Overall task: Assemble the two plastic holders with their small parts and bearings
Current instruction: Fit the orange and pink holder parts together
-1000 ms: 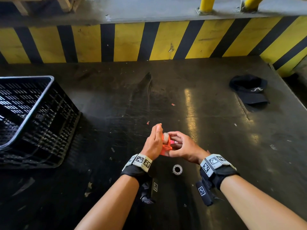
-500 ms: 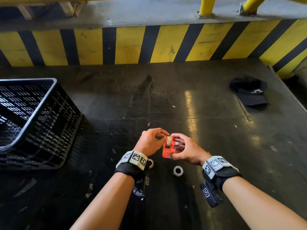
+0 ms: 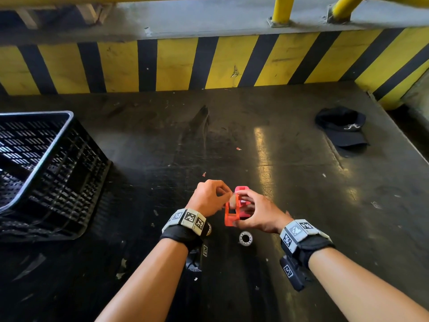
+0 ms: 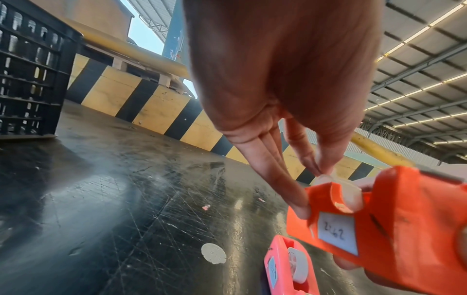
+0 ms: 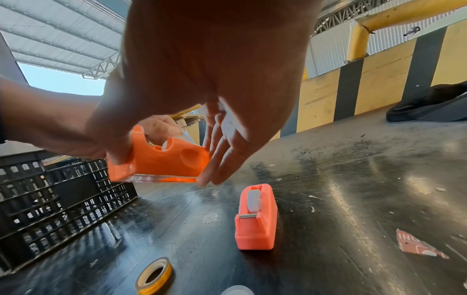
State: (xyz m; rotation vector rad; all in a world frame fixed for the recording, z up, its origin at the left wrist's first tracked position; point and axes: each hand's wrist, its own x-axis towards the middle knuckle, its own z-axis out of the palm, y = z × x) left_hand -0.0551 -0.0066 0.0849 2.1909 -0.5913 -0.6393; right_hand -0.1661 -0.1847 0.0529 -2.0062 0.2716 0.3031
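Note:
My right hand (image 3: 239,209) grips an orange plastic holder (image 3: 230,216) just above the dark table (image 3: 301,205), thumb on one side and fingers on the other (image 5: 164,167). My left hand (image 3: 228,196) pinches a small white round part (image 4: 350,192) that sits in the slot on top of the orange holder (image 4: 394,229). A pink holder (image 5: 255,217) with a white roll in it stands on the table just beyond my hands. One bearing (image 3: 245,238) lies on the table under my right hand. A yellow ring (image 5: 154,277) lies near my left wrist.
A black slatted crate (image 3: 46,173) stands at the left. A black cap (image 3: 341,129) lies at the far right. A yellow-and-black striped kerb (image 3: 209,63) closes the back of the table. Scraps and a white sticker (image 4: 213,253) dot the surface.
My left hand went from lying flat against the orange holder to pinching the white part at its top. Both hands shifted slightly away from me, and the pink holder now shows behind them.

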